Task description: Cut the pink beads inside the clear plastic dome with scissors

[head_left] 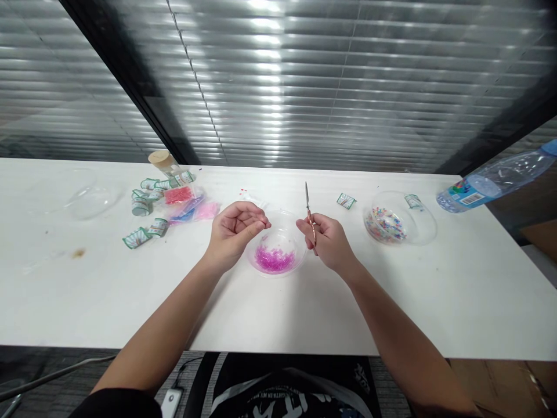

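Note:
In my right hand is a small pair of scissors, blades pointing up and copper-coloured handles by my fingers. The thumb and a fingertip of that hand press together; whether they also grip something thin I cannot tell. My left hand is turned partly palm up, thumb and fingertip pinched, and what they hold is too small to make out. Between and below both hands sits a clear round plastic bowl on the white table. Purple-pink tube beads lie in its bottom.
Left stand small green-and-white packets, bags of coloured beads and a jar with a wooden lid. Right are a clear bowl of mixed beads, a lone packet and a plastic bottle. A clear lid lies far left.

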Demonstrator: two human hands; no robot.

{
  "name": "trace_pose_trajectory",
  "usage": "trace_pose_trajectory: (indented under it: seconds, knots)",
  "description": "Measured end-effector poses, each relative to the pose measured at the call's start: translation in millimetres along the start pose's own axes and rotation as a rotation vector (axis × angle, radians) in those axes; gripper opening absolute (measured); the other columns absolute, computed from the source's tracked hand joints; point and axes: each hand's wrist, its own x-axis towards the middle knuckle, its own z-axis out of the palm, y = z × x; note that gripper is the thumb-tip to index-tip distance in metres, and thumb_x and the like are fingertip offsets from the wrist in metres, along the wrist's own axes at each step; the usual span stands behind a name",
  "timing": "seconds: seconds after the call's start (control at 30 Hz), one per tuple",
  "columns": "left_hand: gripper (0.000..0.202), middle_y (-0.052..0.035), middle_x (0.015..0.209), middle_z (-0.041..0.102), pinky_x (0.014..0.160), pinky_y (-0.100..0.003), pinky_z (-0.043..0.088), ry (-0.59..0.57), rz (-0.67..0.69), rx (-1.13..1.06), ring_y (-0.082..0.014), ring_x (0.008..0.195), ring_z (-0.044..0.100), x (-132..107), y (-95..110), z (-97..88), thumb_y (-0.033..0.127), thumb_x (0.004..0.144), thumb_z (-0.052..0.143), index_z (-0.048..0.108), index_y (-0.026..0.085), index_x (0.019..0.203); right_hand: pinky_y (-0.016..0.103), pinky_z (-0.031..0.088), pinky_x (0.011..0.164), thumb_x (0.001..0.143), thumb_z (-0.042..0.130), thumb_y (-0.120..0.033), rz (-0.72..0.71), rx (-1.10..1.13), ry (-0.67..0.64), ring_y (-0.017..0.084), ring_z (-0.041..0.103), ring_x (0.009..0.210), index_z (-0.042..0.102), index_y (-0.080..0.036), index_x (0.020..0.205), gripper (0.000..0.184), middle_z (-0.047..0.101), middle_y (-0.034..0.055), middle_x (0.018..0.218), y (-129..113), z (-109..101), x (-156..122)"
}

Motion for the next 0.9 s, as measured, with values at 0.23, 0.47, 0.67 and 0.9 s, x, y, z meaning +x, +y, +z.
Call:
trace_pose_trajectory:
  seconds: [0.23,0.47,0.67,0.9]
  knots:
    - [0.025,-0.0025,0.082,0.070,0.074,-0.022,0.058,-0.015,0.049,0.051,-0.0120,0.076,0.069,-1.0,-1.3,-3.5,0.014,0.070,0.081,0.066,0.017,0.090,0.024,0.028,0.044,0.080,0.064,-0.058,0.012,-0.004,-0.007,0.009,0.033,0.044,0.051,-0.020,0.073,0.041,0.044,-0.0054,0.050,0.3,0.1,-0.7]
    - [0.027,-0.0042,0.078,0.070,0.068,-0.023,0.057,-0.002,0.093,0.204,-0.0138,0.073,0.068,-0.7,3.9,0.4,0.017,0.066,0.084,0.066,0.015,0.086,0.024,0.028,0.045,0.081,0.064,-0.059,0.005,-0.004,-0.013,0.009,0.034,0.045,0.050,-0.020,0.072,0.042,0.044,-0.0053,0.050,-1.2,0.9,-1.8]
    - [0.007,-0.0033,0.078,0.071,0.068,-0.027,0.052,-0.165,0.382,0.810,-0.0156,0.073,0.065,0.1,3.1,-3.5,0.022,0.079,0.073,0.070,0.020,0.084,0.023,0.029,0.045,0.079,0.064,-0.059,0.019,-0.005,-0.017,0.009,0.035,0.045,0.053,-0.020,0.075,0.042,0.046,-0.0049,0.051,-3.5,0.9,-2.2]
    - [0.015,-0.0040,0.079,0.071,0.070,-0.029,0.048,-0.476,0.386,1.112,-0.0174,0.072,0.065,-0.1,3.5,-5.2,0.024,0.091,0.055,0.069,0.020,0.091,0.023,0.028,0.045,0.080,0.065,-0.058,0.012,0.005,-0.019,0.008,0.034,0.045,0.052,-0.020,0.074,0.040,0.045,-0.0053,0.050,-1.8,1.6,-2.0]
